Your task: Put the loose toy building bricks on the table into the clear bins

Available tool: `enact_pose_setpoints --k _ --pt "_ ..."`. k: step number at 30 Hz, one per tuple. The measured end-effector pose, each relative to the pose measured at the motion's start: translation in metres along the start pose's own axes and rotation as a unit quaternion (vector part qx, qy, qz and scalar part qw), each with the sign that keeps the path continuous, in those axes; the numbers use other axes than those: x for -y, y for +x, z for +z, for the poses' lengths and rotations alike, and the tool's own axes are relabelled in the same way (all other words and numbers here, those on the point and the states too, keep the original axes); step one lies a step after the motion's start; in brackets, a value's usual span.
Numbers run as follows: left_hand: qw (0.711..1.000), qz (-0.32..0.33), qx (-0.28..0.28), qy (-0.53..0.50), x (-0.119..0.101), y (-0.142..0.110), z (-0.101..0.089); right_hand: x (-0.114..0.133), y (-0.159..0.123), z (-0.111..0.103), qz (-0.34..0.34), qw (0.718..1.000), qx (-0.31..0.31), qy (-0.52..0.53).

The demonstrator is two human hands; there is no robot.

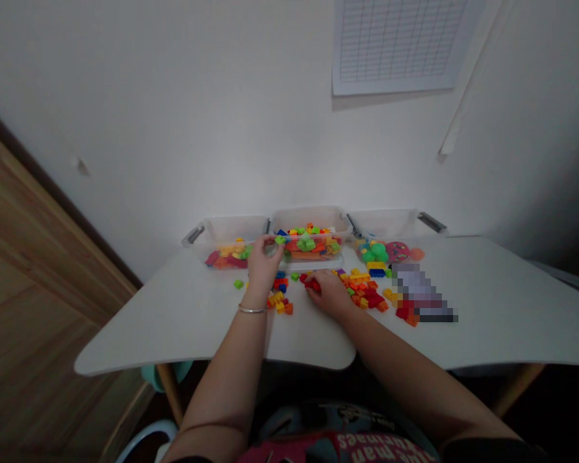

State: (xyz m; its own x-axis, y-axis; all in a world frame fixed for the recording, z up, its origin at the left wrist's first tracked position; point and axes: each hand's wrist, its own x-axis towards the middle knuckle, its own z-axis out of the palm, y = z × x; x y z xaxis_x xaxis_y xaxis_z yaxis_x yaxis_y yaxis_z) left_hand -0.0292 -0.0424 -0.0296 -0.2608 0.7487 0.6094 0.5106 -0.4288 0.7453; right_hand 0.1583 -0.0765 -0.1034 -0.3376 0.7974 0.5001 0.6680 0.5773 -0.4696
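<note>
The left hand (263, 265) is positioned at the front rim of the middle bin (309, 218), one of three clear plastic bins in a row along the far edge of a white table (492, 308). Its fingers are curled forward and held close together, with the fingertips (271, 243) beside a green brick (280, 240); whether that brick is clamped cannot be determined. A metal bracelet (252, 309) encircles the left wrist. The right hand (329, 293) lies low on the tabletop, with its fingers together and resting on red bricks (312, 285); no firm grip can be confirmed. Loose bricks (361, 289) in yellow, orange, red, blue and green lie around and between both hands. The middle bin holds mixed bricks. The left bin (226, 231) holds multicoloured bricks, and the right bin (386, 225) holds round green and pink items. A pixelated patch (419, 292) obscures an item on the table, right of the hands.
</note>
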Motion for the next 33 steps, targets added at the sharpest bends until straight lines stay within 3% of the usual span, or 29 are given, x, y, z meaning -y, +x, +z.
enact_pose_setpoints --k 2,7,11,17,22,28,33 --pt "0.999 -0.001 -0.024 0.037 0.001 0.015 -0.002 0.000 0.000 0.000 -0.001 1.000 0.000 -0.002" --pt "0.994 -0.009 0.028 0.101 -0.002 0.044 0.004 0.001 0.001 -0.001 0.007 1.000 0.006 -0.005" --pt "0.978 -0.028 0.077 0.194 -0.010 0.052 0.010 0.002 0.001 -0.002 0.008 1.000 0.002 -0.002" --pt "0.955 -0.042 0.085 0.280 -0.016 0.056 0.013 0.001 0.001 -0.001 0.006 1.000 0.004 -0.001" --pt "0.950 -0.033 0.088 0.298 -0.016 0.057 0.012 0.001 0.002 -0.002 0.006 1.000 0.010 0.000" --pt "0.974 0.005 0.066 0.217 -0.015 0.047 -0.003 0.000 0.001 -0.001 0.008 1.000 0.005 -0.003" --pt "0.956 0.002 0.164 0.243 -0.010 0.022 -0.020 -0.001 0.001 -0.001 -0.001 1.000 0.007 -0.003"
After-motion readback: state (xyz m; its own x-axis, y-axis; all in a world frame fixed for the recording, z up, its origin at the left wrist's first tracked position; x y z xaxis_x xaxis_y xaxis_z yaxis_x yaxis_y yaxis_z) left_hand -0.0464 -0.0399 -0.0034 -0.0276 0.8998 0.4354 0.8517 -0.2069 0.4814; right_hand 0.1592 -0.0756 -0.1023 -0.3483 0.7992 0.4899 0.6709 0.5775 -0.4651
